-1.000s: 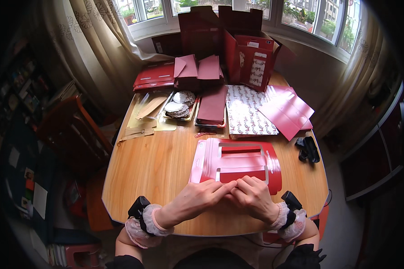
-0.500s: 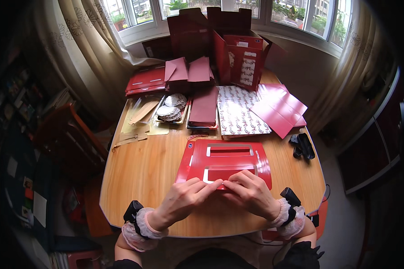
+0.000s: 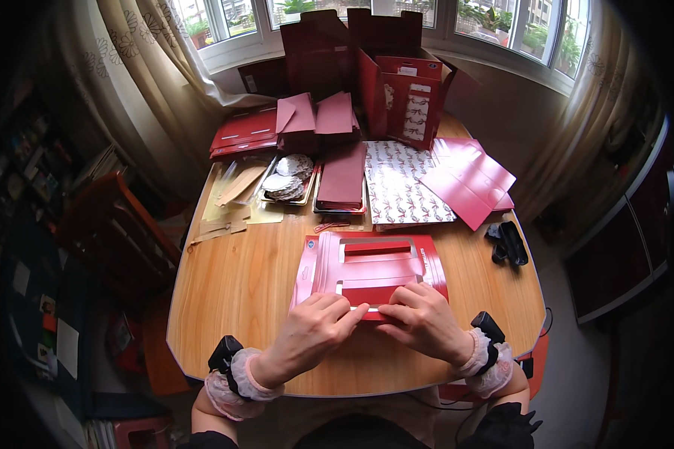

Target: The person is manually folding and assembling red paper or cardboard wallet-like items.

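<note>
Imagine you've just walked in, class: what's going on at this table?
A person's left hand and right hand are both at the near edge of a flat, glossy red card piece with cut-out windows, on a light-brown wooden table. Whether they pinch or only press it is unclear. Beyond it are a white patterned sheet and an open red cardboard box.

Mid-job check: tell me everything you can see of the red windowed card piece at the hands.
The red windowed card piece looks like glossy card, with glare turning parts pink. It has two long, pale-edged windows, crease-like lines toward its left, a small blue round mark near the far left corner and pale print toward the right. It lies on the wooden table, windows running left to right. The left hand and right hand touch its near edge, partly covering it.
</note>
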The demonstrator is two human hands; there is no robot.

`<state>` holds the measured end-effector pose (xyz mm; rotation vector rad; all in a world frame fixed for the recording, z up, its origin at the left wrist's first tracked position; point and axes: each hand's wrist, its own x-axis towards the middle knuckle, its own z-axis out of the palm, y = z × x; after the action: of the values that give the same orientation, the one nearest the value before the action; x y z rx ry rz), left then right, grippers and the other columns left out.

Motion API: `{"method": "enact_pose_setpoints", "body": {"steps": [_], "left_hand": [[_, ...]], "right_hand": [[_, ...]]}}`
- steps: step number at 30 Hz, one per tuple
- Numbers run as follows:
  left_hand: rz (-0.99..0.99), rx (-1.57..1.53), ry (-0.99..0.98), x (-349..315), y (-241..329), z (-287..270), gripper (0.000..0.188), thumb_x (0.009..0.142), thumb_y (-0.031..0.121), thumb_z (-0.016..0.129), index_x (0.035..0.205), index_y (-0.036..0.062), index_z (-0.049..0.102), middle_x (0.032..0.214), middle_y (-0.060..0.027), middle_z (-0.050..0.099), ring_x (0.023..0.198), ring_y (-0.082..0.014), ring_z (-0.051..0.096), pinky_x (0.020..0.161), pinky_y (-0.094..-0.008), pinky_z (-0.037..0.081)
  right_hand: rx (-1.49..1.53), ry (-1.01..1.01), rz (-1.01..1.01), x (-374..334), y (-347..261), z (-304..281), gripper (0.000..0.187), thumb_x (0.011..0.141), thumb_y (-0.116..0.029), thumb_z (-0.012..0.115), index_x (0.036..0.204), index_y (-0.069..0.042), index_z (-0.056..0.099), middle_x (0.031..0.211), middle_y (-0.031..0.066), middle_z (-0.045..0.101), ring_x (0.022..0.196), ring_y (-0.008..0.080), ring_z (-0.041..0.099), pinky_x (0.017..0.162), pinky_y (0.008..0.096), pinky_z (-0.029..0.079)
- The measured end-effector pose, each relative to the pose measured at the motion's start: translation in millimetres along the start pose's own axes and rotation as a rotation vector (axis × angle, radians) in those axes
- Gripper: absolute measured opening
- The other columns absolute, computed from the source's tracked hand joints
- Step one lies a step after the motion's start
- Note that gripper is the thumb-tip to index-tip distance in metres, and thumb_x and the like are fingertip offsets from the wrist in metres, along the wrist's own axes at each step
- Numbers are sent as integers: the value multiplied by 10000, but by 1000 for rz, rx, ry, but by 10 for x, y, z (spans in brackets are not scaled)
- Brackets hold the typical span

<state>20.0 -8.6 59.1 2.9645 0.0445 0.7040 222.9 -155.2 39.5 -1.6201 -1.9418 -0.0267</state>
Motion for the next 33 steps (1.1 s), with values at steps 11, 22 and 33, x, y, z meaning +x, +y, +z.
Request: {"method": "enact_pose_setpoints", "body": {"steps": [11,22,33], "left_hand": [[-29,-160,118,-1,40,226,298,824,81,786,1118,48,747,1041,-94,760,940,-243,754,752,-335,618],[-190,-137,344,-34,-82,-36,192,849,59,767,1039,77,787,953,-77,783,833,-237,769,703,-333,610],[-173,-25,375,5,-54,6,193,833,27,756,1020,72,769,932,-53,767,814,-217,759,674,-323,603]], "right_hand": [[46,52,32,4,-25,-18,341,805,-280,849,1044,-65,734,923,66,624,875,255,613,782,389,498],[634,303,620,-155,313,-848,243,974,-127,748,1172,-7,672,969,34,706,943,80,647,837,244,517],[1117,154,701,-23,199,-351,313,982,-111,742,1229,-22,571,1094,62,675,972,125,670,874,274,547]]}}
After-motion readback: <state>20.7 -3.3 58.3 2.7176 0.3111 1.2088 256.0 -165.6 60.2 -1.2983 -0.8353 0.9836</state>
